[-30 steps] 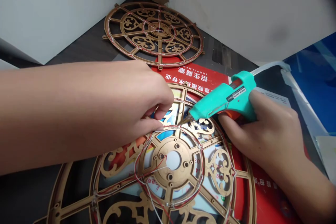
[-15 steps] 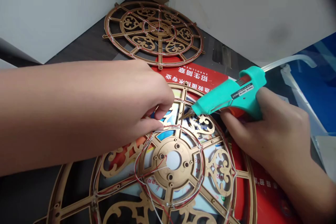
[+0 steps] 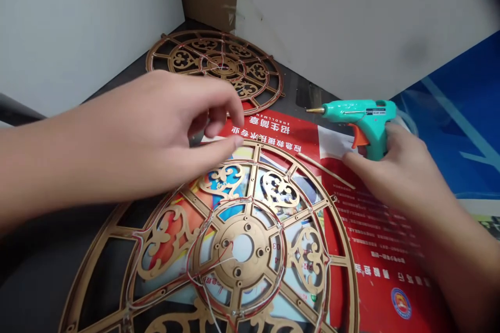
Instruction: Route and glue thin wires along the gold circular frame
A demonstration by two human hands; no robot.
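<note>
My right hand (image 3: 402, 153) grips the handle of a teal glue gun (image 3: 357, 112) with an orange trigger; its metal nozzle points left, clear of the frame below. My left hand (image 3: 187, 125) hovers over the far left part of the near gold round openwork frame (image 3: 250, 197). Its thumb and fingers are apart, and I see nothing between them. Thin red and white wires (image 3: 213, 265) run along the frame's rings and spokes, with shiny blobs at several joints. Loose wire ends come out near the central hole.
A second gold round frame (image 3: 269, 93) with wires lies behind, partly hidden by my left hand. Beneath the near frame is a red printed sheet (image 3: 390, 250). A thin pale stick (image 3: 326, 170) rests on it. White walls (image 3: 332, 26) stand behind; a blue surface (image 3: 461, 125) is at right.
My right hand has lifted the glue gun away from the near frame, up and to the right, and levelled it. My left hand has let go of the wires and moved back, opening.
</note>
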